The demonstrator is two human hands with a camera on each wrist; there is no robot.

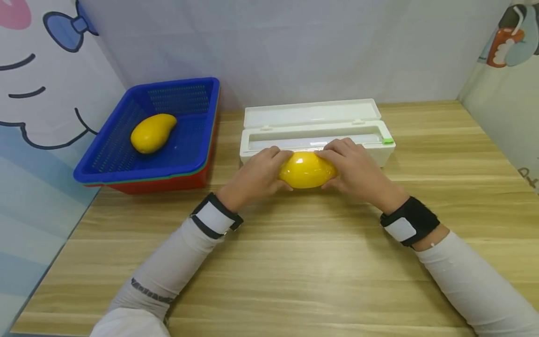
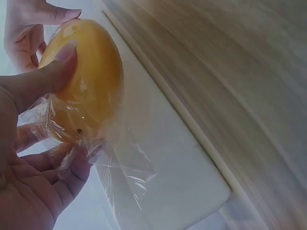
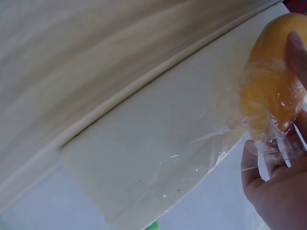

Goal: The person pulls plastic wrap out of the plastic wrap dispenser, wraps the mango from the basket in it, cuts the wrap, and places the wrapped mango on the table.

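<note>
Both hands on the fruit, and look at the symmetry! The left hand [image 1: 263,173] takes the nine o'clock end of the yellow mango [image 1: 308,171], the right hand [image 1: 353,171] takes the three o'clock end; each grips it with thumb and curled fingers. So the mango sits right between them, long axis running roughly nine to three, and neither hand is nearer: both are touching. Clear film [image 2: 139,177] wraps it, crinkled and bunched at the left fingers in the left wrist view, bunched at the right fingers in the right wrist view too, with loose film trailing away. Joined to a roll or free? Cannot tell.

Out we go: a dark wrist band on each arm. At twelve o'clock from the mango, just beyond the hands, there's the white box [image 1: 379,152], lid [image 1: 311,114] tipped back, a pale roll [image 1: 311,142] inside, a green tab [image 1: 388,140] between two and three o'clock. Whether mango meets box, these angles won't settle.

Now swing to between nine and ten o'clock, well apart: a blue basket [image 1: 143,176] nested over a red one [image 1: 168,184], and inside the blue, a second mango [image 1: 152,133], its narrow end pointing to about two o'clock!
</note>
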